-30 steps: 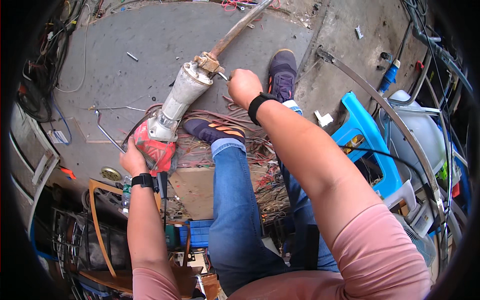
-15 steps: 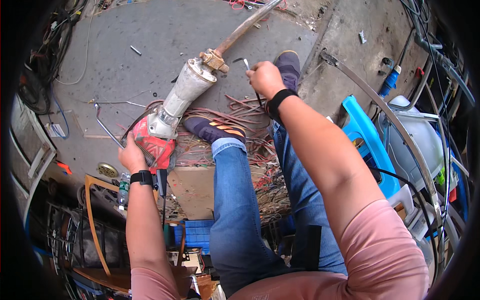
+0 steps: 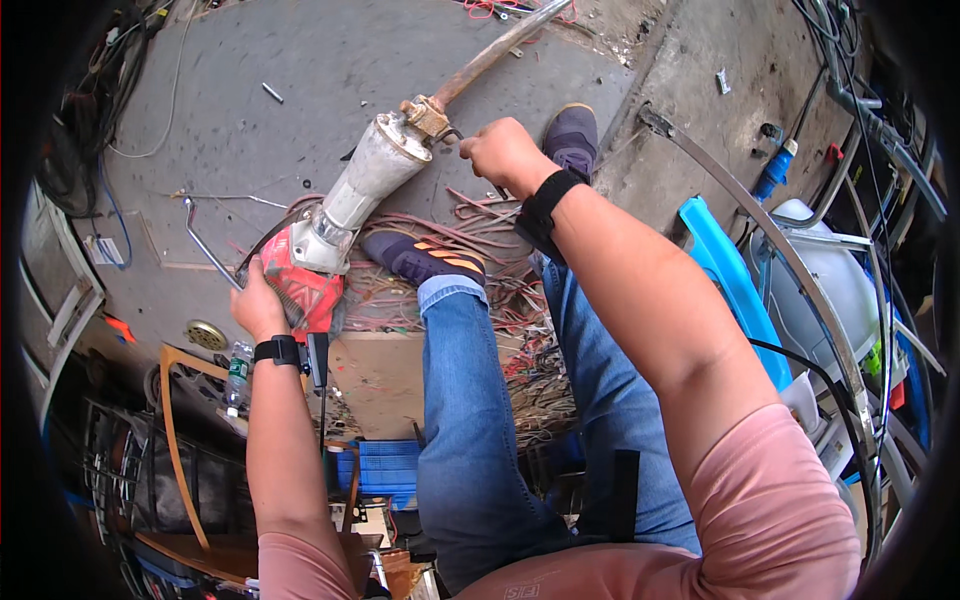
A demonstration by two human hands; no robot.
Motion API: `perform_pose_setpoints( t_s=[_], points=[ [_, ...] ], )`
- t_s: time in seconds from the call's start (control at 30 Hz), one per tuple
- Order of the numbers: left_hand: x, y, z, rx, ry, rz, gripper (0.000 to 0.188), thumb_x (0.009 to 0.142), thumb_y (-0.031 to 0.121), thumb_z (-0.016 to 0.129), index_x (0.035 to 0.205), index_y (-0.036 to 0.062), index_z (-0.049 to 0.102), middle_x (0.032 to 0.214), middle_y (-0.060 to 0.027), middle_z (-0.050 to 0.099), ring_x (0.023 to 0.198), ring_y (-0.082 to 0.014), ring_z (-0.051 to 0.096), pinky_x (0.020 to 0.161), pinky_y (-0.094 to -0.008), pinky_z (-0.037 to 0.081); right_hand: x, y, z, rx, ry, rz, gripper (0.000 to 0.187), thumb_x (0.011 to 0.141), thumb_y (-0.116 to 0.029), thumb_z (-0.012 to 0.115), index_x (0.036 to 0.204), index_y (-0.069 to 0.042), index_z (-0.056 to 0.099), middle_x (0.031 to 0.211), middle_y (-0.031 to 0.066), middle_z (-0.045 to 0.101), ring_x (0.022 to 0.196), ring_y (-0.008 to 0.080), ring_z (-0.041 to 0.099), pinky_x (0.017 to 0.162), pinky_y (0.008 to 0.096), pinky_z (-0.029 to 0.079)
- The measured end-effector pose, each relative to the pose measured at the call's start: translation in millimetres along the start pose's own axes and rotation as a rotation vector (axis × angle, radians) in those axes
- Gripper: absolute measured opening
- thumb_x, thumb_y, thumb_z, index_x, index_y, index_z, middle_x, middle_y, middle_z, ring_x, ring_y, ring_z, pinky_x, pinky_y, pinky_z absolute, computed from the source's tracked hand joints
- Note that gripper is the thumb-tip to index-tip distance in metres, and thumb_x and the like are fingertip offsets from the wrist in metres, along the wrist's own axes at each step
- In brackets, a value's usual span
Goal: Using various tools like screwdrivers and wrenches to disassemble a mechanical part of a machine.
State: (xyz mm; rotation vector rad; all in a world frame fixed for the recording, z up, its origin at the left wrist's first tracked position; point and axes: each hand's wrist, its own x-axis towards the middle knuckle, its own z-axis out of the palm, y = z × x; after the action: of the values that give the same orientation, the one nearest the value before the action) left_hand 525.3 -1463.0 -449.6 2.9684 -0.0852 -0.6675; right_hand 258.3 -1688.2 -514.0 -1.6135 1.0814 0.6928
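On the floor in front of me lies a demolition hammer (image 3: 350,195) with a red motor housing, a grey-white barrel and a rusty collar (image 3: 424,116). A long rusty chisel bar (image 3: 490,55) runs from the collar toward the far edge. My left hand (image 3: 260,302) is closed around the side of the red housing, its fingers partly hidden. My right hand (image 3: 505,155) grips a thin bent metal rod, looking like a hex key (image 3: 456,133). Its bent end meets the right side of the collar; I cannot tell whether it sits in a bolt.
Red cables (image 3: 490,215) lie tangled beside my shoes. A blue plastic stool (image 3: 735,285) and a curved metal bar (image 3: 770,225) stand at right. At left are a bent metal rod (image 3: 207,240), a water bottle (image 3: 239,375) and a metal frame (image 3: 70,290). A blue crate (image 3: 385,468) sits below.
My right hand has moved left with the hex key, bringing its bent end from clear of the collar up against it. My left hand stays on the housing.
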Motion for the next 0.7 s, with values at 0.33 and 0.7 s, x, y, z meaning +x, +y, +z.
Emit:
perform_pose_setpoints(
  t_s=[0.33,0.7],
  points=[
    [8.2,-10.1,-0.7,0.044,0.059,0.018,0.051,0.072,0.040,0.062,0.091,-0.0072,0.060,0.090,-0.0240,0.061,0.085,-0.0358,0.058,0.078,-0.0387,0.042,14.7,-42.8,-21.5,-0.149,-0.171,0.238,0.020,0.070,-0.011,0.053,0.081,-0.001,0.067,0.082,0.0188,0.063,0.078,0.0301,0.062,0.069,0.0364,0.048],
    [-8.1,14.2,-9.5,-0.069,0.012,-0.054,0.042,0.073,0.032,0.064,0.089,-0.0063,0.059,0.085,-0.0182,0.063,0.081,-0.0294,0.060,0.074,-0.0347,0.044,36.4,-51.3,-25.7,-0.158,-0.323,0.336,0.018,0.072,-0.009,0.053,0.081,-0.003,0.067,0.078,0.0147,0.064,0.067,0.0253,0.063,0.060,0.0341,0.048]
  ],
)
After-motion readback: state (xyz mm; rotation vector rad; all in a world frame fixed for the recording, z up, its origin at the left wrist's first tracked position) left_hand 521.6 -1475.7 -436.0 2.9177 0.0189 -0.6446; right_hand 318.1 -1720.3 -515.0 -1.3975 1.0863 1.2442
